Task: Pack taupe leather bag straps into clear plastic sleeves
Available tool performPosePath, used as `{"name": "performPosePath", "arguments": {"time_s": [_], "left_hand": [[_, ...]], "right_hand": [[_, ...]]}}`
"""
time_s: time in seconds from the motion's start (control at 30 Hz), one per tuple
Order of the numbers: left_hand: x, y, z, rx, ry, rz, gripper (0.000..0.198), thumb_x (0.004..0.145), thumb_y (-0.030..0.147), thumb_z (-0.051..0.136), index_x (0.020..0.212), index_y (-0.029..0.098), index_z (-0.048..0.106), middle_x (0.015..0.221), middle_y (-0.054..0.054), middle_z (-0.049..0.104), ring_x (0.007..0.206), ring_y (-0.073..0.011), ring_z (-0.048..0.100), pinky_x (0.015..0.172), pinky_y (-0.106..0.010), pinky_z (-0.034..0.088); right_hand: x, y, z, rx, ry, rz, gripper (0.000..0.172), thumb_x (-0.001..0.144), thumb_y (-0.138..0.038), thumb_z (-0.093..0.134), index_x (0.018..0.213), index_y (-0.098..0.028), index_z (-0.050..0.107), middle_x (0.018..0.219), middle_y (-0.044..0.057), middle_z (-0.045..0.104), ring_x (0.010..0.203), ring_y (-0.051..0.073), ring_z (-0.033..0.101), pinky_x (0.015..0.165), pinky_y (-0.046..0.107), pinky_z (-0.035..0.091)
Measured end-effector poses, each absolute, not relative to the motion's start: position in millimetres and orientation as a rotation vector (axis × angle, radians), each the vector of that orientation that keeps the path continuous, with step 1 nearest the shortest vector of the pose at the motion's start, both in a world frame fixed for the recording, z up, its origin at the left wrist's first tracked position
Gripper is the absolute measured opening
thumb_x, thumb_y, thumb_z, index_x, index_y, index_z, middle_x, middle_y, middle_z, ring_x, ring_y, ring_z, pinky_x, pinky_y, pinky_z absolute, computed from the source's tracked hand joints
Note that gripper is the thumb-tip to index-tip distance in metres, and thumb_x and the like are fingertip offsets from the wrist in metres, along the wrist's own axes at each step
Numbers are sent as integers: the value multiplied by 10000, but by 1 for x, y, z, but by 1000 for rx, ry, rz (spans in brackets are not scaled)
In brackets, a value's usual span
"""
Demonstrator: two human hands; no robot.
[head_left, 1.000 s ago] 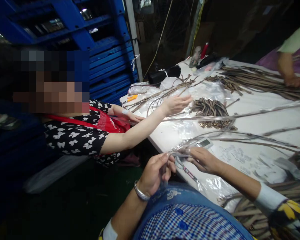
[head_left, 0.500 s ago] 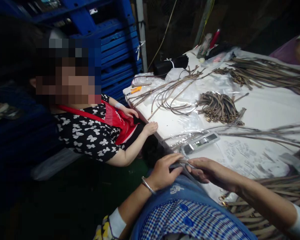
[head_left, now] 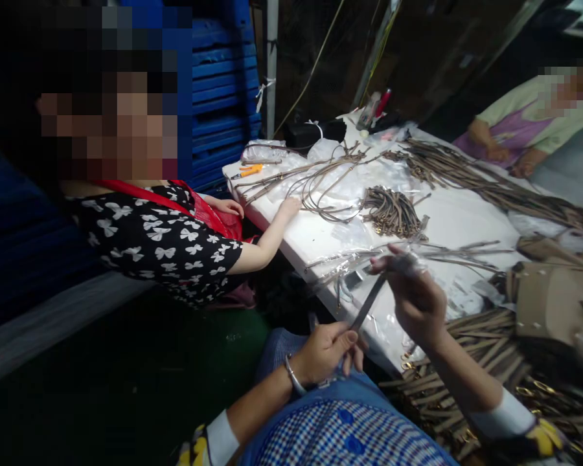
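In the head view my left hand is closed around a narrow grey-brown strap, close to my apron. The strap slants up and away from it towards my right hand. That hand is raised over the table edge, fingers bent and slightly blurred, with the strap's upper end at its fingertips. Something shiny and pale shows at its fingers, too smeared to name. Beyond the right hand, long thin straps lie with clear plastic on the white table.
A bundle of short straps with gold buckles lies mid-table. More straps with gold clasps are heaped at right, by a beige bag panel. An orange-handled tool lies far left. Co-workers sit at left and far right.
My hands were together at the table edge; the right has risen and moved away, and the strap now stretches between them. The view has turned right, bringing the far co-worker into sight.
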State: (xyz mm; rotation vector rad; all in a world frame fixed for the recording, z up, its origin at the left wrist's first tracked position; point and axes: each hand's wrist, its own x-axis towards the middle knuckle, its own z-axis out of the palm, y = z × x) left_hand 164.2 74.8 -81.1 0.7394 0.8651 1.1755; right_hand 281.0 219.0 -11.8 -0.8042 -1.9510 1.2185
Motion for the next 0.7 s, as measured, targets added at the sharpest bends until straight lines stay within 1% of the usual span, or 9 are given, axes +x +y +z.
{"name": "performPosePath", "arguments": {"time_s": [0.1,0.2,0.3,0.37,0.43,0.5,0.57,0.6,0.7], "left_hand": [[149,59,-55,672,808,1169,435,899,523,458,874,109,591,598,-9,595,370,-39,425,391,-164,308],[129,51,-38,568,859,1224,419,883,516,492,813,113,584,543,11,567,352,-34,392,384,-164,275],[108,49,-39,471,922,1248,417,861,527,516,737,132,565,457,57,479,338,-31,333,428,-175,330],[94,51,-46,525,1028,1197,436,854,546,512,709,139,566,452,57,470,353,-43,356,458,-189,373],[81,52,-53,690,1296,1205,408,855,525,522,729,144,595,543,11,565,447,-85,493,515,-210,429],[72,49,-59,914,1616,1295,306,865,450,546,829,161,639,760,-48,672,685,-151,628,666,-257,494],[72,42,-62,1151,1738,1370,219,875,361,558,982,195,655,991,-68,690,936,-189,636,861,-303,484],[76,37,-63,1273,1685,1369,233,874,333,564,1055,211,646,1078,-68,678,1021,-196,616,934,-318,458],[98,28,-70,1470,1423,1310,380,855,333,598,1218,220,585,1228,-68,633,1136,-214,574,1017,-338,412]], "right_hand": [[293,216,-42,-686,-2326,1140,339,905,-331,500,1225,-230,549,1013,115,649,973,279,607,887,452,468],[303,201,-60,-509,-2625,1122,330,912,-300,483,1223,-204,537,1037,135,640,985,271,596,869,423,470],[304,179,-59,-512,-2701,1185,218,891,-367,526,1021,-213,610,878,99,628,848,251,579,790,392,474],[300,166,-50,-691,-2649,1357,236,909,-422,494,874,-221,613,734,47,573,680,195,520,672,334,456],[294,158,-39,-934,-2472,1739,333,912,-492,466,830,-200,604,647,8,501,584,153,454,577,285,416],[288,154,-26,-1133,-2149,2183,402,885,-541,492,839,-159,611,604,-17,445,532,120,410,518,248,377],[284,151,-13,-1228,-1817,2493,407,856,-526,550,858,-126,626,599,-31,410,507,94,369,494,222,352],[281,149,-7,-1226,-1696,2585,385,850,-498,572,867,-119,633,608,-33,404,507,84,353,496,214,351],[275,143,11,-1098,-1532,2710,315,864,-425,574,895,-120,648,634,-29,395,523,79,331,529,212,385]]}}
